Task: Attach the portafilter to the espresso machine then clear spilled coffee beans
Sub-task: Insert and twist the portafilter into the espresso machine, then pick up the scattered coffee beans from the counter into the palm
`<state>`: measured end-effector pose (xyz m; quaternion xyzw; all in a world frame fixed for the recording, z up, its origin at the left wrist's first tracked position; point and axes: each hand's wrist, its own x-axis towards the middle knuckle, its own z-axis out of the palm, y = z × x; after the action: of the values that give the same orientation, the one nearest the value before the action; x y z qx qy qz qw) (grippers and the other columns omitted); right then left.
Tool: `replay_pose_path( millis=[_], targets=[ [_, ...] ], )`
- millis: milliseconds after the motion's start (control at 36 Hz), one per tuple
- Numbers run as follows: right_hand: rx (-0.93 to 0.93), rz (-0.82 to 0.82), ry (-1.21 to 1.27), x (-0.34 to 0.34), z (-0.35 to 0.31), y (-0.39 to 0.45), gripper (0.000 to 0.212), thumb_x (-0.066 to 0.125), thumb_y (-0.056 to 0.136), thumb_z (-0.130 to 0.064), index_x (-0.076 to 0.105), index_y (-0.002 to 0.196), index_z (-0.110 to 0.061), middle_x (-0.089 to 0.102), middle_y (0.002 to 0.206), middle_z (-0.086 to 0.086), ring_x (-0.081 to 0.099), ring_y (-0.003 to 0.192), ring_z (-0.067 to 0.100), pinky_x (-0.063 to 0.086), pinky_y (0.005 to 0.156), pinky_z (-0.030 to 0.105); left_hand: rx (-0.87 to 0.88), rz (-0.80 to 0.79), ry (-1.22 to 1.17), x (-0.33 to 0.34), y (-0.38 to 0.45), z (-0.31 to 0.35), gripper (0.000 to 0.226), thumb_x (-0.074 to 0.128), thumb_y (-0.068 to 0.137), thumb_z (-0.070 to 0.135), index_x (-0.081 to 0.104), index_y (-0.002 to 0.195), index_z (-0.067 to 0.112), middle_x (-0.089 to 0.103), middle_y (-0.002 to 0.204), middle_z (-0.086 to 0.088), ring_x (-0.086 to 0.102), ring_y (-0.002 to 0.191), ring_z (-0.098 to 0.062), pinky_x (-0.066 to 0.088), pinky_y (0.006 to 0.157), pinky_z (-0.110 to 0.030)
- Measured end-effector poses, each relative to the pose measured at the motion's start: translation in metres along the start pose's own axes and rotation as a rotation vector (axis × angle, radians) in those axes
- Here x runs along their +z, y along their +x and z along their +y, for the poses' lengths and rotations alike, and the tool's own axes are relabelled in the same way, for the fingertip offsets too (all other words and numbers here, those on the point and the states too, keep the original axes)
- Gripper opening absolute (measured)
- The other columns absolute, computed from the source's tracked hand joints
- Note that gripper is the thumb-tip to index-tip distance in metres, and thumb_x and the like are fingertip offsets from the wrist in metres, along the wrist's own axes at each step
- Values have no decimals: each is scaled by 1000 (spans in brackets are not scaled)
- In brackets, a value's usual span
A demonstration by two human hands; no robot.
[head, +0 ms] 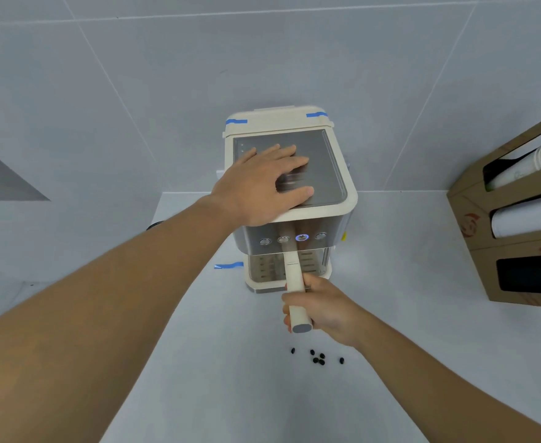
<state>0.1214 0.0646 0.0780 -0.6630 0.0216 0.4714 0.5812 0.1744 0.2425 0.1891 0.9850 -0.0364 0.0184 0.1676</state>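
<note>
A cream and steel espresso machine point(333, 199) stands against the tiled wall on a white counter. My left hand point(262, 183) lies flat on its metal top, fingers spread. My right hand point(323, 306) is closed around the cream handle of the portafilter point(294, 276), which points toward me from under the machine's front; the portafilter's head is hidden beneath the button panel. Several dark coffee beans point(318, 358) lie scattered on the counter just in front of my right wrist.
A cardboard cup dispenser point(473, 219) with stacked white paper cups stands at the right. Blue tape strips mark the counter left of the machine point(229, 265) and the machine's top corners. A dark object point(154, 226) peeks out behind my left forearm.
</note>
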Motion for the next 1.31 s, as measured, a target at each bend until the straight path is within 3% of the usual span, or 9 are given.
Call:
replay_pose_path(
  millis=[167, 250, 333, 417, 472, 583, 667, 972, 1306],
  targets=[
    [-18, 101, -47, -8, 1, -12, 23, 60, 88, -10, 64, 111, -12, 67, 116, 15, 68, 104, 29, 59, 77, 35, -29, 33, -17, -4, -8, 10, 60, 50, 91, 54, 41, 146, 31, 30, 159, 10, 21, 147, -10, 13, 117, -29],
    [-17, 105, -19, -12, -2, -26, 25, 58, 88, -5, 65, 112, -6, 70, 115, 18, 71, 102, 29, 60, 70, 27, -26, 54, 22, -4, -16, 15, 55, 49, 94, 50, 46, 143, 26, 36, 156, 9, 31, 143, -13, 23, 112, -27],
    [-34, 81, 32, -20, -7, -41, 23, 63, 88, -5, 67, 110, -3, 73, 109, 19, 74, 94, 30, 61, 77, 30, -32, 64, 25, -4, -23, 21, 46, 46, 97, 43, 55, 135, 19, 48, 147, 2, 43, 134, -19, 34, 104, -31],
    [-56, 82, 107, -32, -13, -56, 20, 61, 90, -4, 67, 109, -1, 72, 106, 19, 73, 92, 30, 62, 77, 31, -27, 89, -54, -4, -33, 30, 32, 47, 96, 33, 62, 107, 7, 63, 112, -8, 57, 105, -28, 46, 89, -40],
    [-70, 75, 132, -38, -15, -64, 21, 61, 92, -6, 66, 111, -2, 72, 107, 19, 73, 96, 28, 60, 80, 32, -58, 112, -155, -4, -41, 34, 27, 54, 91, 31, 62, 99, 6, 65, 95, -6, 58, 91, -26, 48, 83, -42],
    [-115, 77, 166, -50, -19, -77, 23, 62, 91, -8, 66, 113, -5, 75, 106, 15, 73, 99, 28, 56, 90, 38, -156, 154, -445, -7, -74, 50, 33, 63, 89, 31, 65, 122, 26, 68, 104, 11, 62, 97, -6, 44, 86, -14],
    [-135, 69, 230, -57, -21, -86, 22, 59, 93, -8, 67, 113, -4, 76, 105, 14, 74, 97, 26, 56, 89, 37, -201, 200, -672, -6, -101, 58, 23, 66, 89, 30, 70, 112, 32, 71, 103, 18, 65, 97, 4, 48, 88, -13],
    [-156, 123, 397, -84, -7, -109, 26, 54, 94, -12, 65, 114, 1, 74, 108, 19, 72, 100, 31, 54, 87, 40, -726, 251, -1387, 66, -185, 57, 20, 55, 97, 15, 74, 99, 9, 75, 89, -6, 69, 86, -22, 54, 85, -34],
    [-37, 216, 343, -101, 38, -103, 22, 57, 94, -11, 67, 109, 1, 73, 108, 20, 73, 96, 31, 56, 83, 39, -1088, 108, -1481, 154, -241, 59, 20, 54, 97, 13, 71, 102, 3, 71, 90, -13, 65, 82, -24, 53, 85, -36]
  ],
)
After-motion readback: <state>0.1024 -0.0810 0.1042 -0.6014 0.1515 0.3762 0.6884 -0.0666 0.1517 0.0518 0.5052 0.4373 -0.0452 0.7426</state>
